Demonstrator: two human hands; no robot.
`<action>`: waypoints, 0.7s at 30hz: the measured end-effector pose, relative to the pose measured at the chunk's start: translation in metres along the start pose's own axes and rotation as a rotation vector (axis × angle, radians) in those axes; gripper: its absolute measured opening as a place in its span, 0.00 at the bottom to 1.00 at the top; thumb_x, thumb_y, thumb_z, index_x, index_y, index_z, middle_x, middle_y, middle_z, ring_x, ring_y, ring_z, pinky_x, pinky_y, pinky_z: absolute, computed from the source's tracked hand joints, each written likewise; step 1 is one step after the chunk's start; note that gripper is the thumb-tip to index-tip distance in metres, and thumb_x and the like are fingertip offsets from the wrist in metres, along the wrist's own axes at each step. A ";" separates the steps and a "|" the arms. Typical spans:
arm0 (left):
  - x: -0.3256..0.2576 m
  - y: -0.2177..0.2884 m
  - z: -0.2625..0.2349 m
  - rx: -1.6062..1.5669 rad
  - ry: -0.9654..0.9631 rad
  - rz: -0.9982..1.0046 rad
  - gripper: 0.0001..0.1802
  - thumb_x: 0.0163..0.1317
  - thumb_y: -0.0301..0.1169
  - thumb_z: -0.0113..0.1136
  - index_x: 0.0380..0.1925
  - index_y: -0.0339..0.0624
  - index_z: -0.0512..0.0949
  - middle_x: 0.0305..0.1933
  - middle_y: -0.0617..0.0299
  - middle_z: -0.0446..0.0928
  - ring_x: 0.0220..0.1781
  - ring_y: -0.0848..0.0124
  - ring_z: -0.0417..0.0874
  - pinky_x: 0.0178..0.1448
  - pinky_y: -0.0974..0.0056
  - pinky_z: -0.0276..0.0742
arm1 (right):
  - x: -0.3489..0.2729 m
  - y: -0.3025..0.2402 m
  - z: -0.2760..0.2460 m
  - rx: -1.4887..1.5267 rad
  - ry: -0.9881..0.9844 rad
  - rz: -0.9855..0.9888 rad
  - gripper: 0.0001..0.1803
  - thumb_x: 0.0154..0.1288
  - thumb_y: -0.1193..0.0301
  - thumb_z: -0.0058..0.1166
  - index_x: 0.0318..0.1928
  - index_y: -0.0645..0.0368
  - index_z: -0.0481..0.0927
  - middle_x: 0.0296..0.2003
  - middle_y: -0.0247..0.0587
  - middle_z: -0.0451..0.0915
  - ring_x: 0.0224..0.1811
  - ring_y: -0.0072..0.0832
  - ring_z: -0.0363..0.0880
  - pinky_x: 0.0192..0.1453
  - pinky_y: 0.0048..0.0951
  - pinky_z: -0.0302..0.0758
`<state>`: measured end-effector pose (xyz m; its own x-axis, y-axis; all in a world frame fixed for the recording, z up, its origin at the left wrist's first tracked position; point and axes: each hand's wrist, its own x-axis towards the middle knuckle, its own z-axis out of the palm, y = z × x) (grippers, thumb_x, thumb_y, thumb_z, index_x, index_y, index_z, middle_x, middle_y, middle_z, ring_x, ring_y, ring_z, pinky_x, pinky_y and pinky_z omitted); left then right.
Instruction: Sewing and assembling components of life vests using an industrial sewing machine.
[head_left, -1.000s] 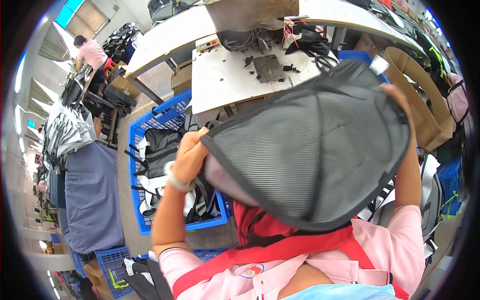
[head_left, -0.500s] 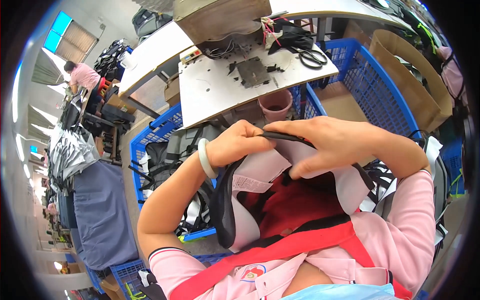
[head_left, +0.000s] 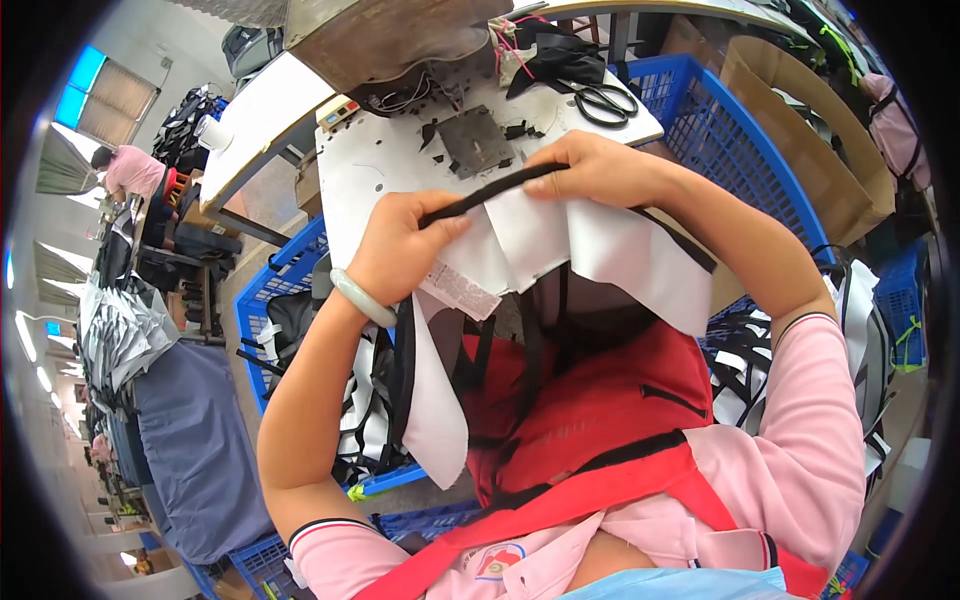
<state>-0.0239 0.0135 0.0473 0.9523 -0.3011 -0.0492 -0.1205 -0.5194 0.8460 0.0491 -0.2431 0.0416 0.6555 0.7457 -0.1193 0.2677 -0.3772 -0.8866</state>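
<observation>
Head view. The person's left hand [head_left: 400, 240] and right hand [head_left: 600, 175] hold a white-lined fabric piece with black edge binding [head_left: 530, 240], located in front of the body and, as seen from above, across the near edge of a white rectangular worktop [head_left: 350, 165]; whether it touches that edge cannot be told. The left thumb and fingers pinch the binding at the left; the right thumb and fingers pinch it farther right. Between the 2 grips the binding runs in a shallow arch, and the white lining hangs below in folds, with a white printed label [head_left: 465, 290] beside the left hand. A pale, smooth bracelet [head_left: 362, 297] rings the left wrist. Beneath the lining lies a red cloth apron [head_left: 610, 410].

On the worktop, a dark square plate [head_left: 475, 142] lies beyond the hands, with small black scraps [head_left: 518, 130] around it. Black-handled scissors [head_left: 605, 105] rest near the far right corner, just beside a crumpled black cloth [head_left: 560, 60]. 2 blue plastic crates flank the worktop: a left crate [head_left: 283, 262] filled with black, grey and white pieces, and a right crate [head_left: 735, 150] near a brown cardboard box [head_left: 810, 150].
</observation>
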 end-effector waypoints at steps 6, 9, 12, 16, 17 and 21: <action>0.039 -0.037 -0.002 -0.332 0.073 -0.044 0.12 0.61 0.26 0.62 0.44 0.31 0.81 0.35 0.66 0.81 0.35 0.80 0.76 0.41 0.73 0.72 | 0.034 0.024 -0.014 0.021 0.056 0.018 0.25 0.65 0.58 0.57 0.53 0.67 0.78 0.42 0.44 0.82 0.45 0.28 0.78 0.52 0.29 0.72; 0.061 -0.047 -0.009 -0.356 0.086 -0.053 0.13 0.61 0.26 0.63 0.44 0.31 0.81 0.36 0.65 0.81 0.35 0.80 0.76 0.41 0.74 0.72 | 0.047 0.030 -0.023 0.037 0.096 0.026 0.26 0.64 0.57 0.58 0.53 0.66 0.79 0.43 0.45 0.82 0.46 0.28 0.78 0.53 0.28 0.72; 0.085 -0.055 -0.017 -0.340 0.104 -0.050 0.14 0.60 0.27 0.64 0.45 0.30 0.81 0.37 0.64 0.81 0.35 0.79 0.77 0.41 0.74 0.72 | 0.060 0.036 -0.033 0.212 0.090 0.046 0.20 0.64 0.62 0.58 0.48 0.67 0.80 0.36 0.32 0.81 0.38 0.17 0.76 0.45 0.22 0.72; 0.110 -0.067 -0.019 -0.313 0.158 -0.086 0.16 0.59 0.29 0.66 0.45 0.29 0.81 0.38 0.62 0.82 0.35 0.79 0.78 0.40 0.75 0.73 | 0.082 0.050 -0.042 0.171 0.112 0.059 0.22 0.64 0.62 0.58 0.51 0.67 0.80 0.41 0.38 0.82 0.43 0.21 0.77 0.51 0.24 0.72; 0.114 -0.070 -0.019 -0.305 0.171 -0.100 0.17 0.59 0.29 0.66 0.45 0.29 0.81 0.38 0.62 0.82 0.35 0.79 0.78 0.40 0.75 0.73 | 0.088 0.054 -0.044 0.180 0.098 0.045 0.22 0.64 0.62 0.58 0.51 0.67 0.80 0.41 0.38 0.82 0.43 0.21 0.77 0.51 0.24 0.72; 0.130 -0.080 -0.020 -0.284 0.164 -0.132 0.17 0.59 0.29 0.66 0.46 0.30 0.81 0.38 0.62 0.82 0.35 0.79 0.78 0.40 0.75 0.73 | 0.105 0.072 -0.050 0.235 0.089 0.100 0.23 0.63 0.61 0.59 0.51 0.66 0.80 0.43 0.40 0.82 0.44 0.23 0.78 0.52 0.26 0.72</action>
<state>0.1149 0.0322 -0.0160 0.9896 -0.1019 -0.1015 0.0673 -0.2955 0.9530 0.1721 -0.2192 -0.0126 0.7326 0.6563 -0.1807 0.0346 -0.3010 -0.9530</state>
